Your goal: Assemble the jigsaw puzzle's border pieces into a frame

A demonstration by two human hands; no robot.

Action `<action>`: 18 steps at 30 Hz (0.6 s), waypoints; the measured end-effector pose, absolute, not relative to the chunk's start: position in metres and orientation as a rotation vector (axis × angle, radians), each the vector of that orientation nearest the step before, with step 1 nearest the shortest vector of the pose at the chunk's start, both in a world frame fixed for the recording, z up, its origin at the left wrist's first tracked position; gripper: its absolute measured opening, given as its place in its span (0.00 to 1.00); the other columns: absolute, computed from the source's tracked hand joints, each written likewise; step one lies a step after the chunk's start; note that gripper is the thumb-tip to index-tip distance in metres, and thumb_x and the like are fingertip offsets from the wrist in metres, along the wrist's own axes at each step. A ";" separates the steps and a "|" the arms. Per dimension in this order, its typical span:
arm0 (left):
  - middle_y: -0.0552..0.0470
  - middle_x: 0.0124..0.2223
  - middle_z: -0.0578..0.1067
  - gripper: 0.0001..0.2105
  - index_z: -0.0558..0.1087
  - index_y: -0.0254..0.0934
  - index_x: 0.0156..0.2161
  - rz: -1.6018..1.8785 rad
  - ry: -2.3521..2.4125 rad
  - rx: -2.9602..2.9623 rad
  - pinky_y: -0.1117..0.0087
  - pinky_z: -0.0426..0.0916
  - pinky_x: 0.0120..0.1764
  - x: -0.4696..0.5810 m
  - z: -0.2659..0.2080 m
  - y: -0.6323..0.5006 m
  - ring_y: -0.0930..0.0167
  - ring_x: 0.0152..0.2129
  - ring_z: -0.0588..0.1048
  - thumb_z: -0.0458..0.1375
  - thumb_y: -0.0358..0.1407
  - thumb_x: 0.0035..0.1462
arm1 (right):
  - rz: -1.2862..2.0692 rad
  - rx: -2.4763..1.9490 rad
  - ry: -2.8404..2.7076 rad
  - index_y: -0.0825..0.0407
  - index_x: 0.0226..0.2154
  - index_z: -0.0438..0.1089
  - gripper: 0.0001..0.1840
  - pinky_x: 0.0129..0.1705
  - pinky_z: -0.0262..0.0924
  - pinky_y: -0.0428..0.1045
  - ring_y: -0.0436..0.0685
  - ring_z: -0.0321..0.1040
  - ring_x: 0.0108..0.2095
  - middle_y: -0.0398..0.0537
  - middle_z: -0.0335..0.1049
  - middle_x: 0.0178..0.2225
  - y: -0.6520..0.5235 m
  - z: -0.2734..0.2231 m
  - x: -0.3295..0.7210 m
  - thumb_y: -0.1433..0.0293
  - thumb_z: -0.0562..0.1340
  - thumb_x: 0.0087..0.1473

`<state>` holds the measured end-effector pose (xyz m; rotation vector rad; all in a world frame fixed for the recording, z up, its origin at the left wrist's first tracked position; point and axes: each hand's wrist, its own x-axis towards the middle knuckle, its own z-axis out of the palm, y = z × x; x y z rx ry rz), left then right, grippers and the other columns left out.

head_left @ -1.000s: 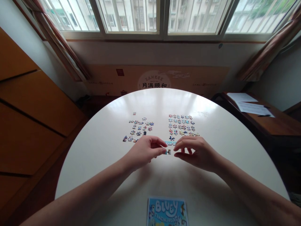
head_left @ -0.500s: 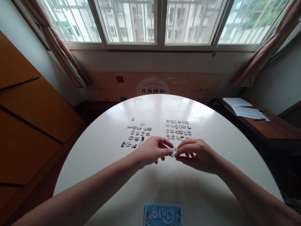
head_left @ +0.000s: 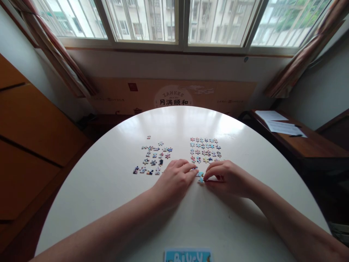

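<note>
My right hand pinches a small light-blue jigsaw puzzle piece between thumb and fingertips, low over the table. Just beyond it lies another blue and yellow puzzle piece; whether the two are joined, I cannot tell. My left hand lies palm down on the table, fingers stretched forward, fingertips touching the edge of pieces beside the right hand's piece. Loose puzzle pieces are spread beyond the left hand, some partly covered by it. Neat rows of puzzle pieces lie beyond the right hand.
The round white table has a blue Bluey box or booklet at its near edge. A wooden side table with paper sheets stands at the right. Orange cabinets are at the left, windows ahead.
My left hand has gone from a raised pinch at the pieces to lying palm down on the table. The right hand's piece is lower. The view has tilted slightly, shifting the box downward.
</note>
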<state>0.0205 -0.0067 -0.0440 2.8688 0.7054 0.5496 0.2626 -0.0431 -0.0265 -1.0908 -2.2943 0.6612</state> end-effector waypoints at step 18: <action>0.46 0.53 0.79 0.12 0.75 0.35 0.53 0.467 0.585 2.891 0.51 0.59 0.60 0.024 -0.039 -0.005 0.61 0.52 0.72 0.53 0.29 0.68 | 0.625 -1.146 -2.289 0.51 0.35 0.81 0.08 0.33 0.65 0.46 0.50 0.71 0.30 0.47 0.76 0.33 -0.043 -0.033 0.260 0.72 0.64 0.59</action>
